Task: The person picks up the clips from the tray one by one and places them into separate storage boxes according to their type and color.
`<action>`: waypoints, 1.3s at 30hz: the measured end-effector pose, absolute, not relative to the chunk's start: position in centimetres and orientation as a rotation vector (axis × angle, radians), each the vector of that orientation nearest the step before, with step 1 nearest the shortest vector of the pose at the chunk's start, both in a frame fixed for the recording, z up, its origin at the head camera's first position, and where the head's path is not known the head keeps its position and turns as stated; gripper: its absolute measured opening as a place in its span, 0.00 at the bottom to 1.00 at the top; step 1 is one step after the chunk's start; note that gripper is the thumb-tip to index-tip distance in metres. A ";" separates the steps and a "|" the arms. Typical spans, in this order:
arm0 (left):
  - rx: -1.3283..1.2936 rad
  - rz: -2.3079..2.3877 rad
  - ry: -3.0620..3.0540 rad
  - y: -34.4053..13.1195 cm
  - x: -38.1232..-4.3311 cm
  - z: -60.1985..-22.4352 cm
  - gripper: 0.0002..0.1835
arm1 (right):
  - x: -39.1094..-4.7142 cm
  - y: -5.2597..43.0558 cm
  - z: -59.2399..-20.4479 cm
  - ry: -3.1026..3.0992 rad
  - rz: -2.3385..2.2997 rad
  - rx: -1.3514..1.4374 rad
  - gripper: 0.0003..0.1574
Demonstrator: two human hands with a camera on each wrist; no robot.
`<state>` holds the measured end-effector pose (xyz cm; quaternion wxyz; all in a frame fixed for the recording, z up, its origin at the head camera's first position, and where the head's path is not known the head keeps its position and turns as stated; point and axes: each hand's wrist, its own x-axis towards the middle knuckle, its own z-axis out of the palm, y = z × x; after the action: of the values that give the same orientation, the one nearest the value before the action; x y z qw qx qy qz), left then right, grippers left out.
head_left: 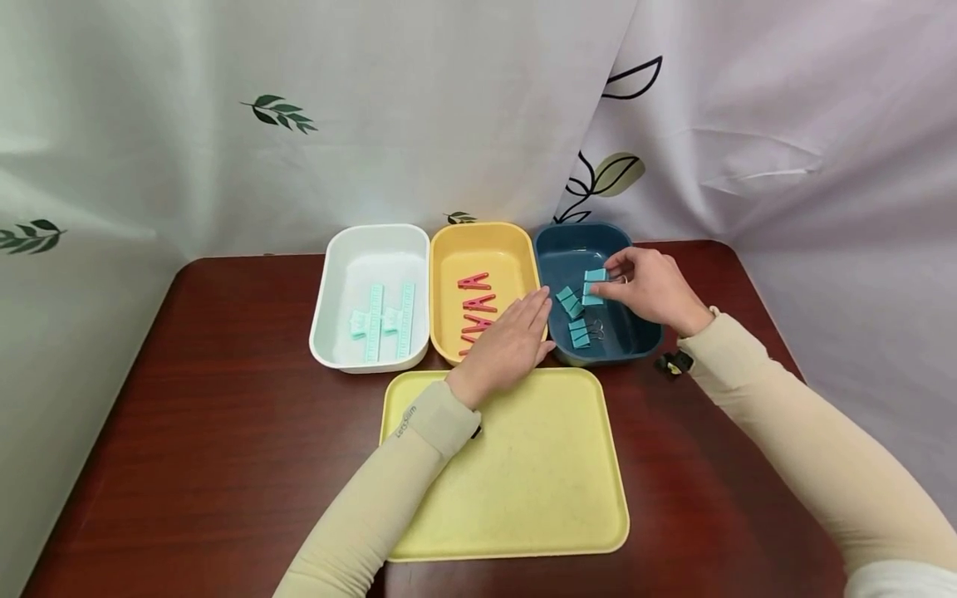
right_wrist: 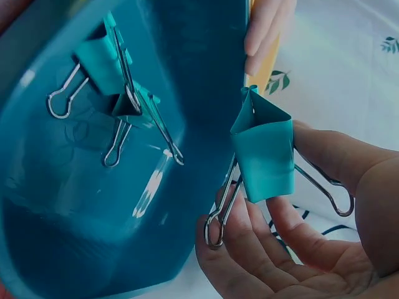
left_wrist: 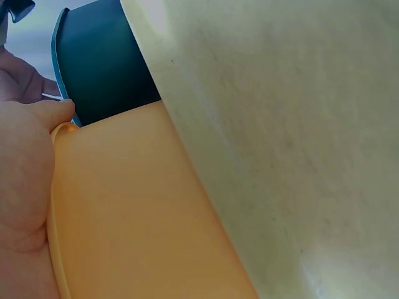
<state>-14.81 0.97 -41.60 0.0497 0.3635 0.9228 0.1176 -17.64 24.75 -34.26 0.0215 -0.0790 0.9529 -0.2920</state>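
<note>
My right hand pinches a turquoise binder clip between thumb and fingers, over the dark blue bin. The clip's wire handles stick out on both sides in the right wrist view. Inside that bin lie more turquoise binder clips, close to one another. My left hand reaches across the near right corner of the yellow bin, fingers straight and together, fingertips at the rim beside the blue bin. Several red clothespins lie in a column in the yellow bin, the nearest partly hidden by this hand.
To the left, a white bin holds mint ruler-like strips and small crown-shaped pieces. A pale yellow tray lies in front of the bins, under my left forearm. Patterned curtains stand behind the dark red table.
</note>
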 end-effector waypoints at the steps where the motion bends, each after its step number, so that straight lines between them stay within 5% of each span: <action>1: 1.105 0.362 2.807 1.0 -14.8 -41.6 0.36 | -17.9 24.7 -34.2 2.954 -0.896 -0.236 0.28; 39: 1.150 0.353 2.828 0.8 -14.7 -41.8 0.35 | -25.8 22.5 -35.7 2.806 -0.740 -0.049 0.28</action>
<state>-14.67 0.77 -41.77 0.0342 0.3741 0.9196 0.1146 -25.78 22.46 -35.69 0.1196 -0.0167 0.9599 -0.2531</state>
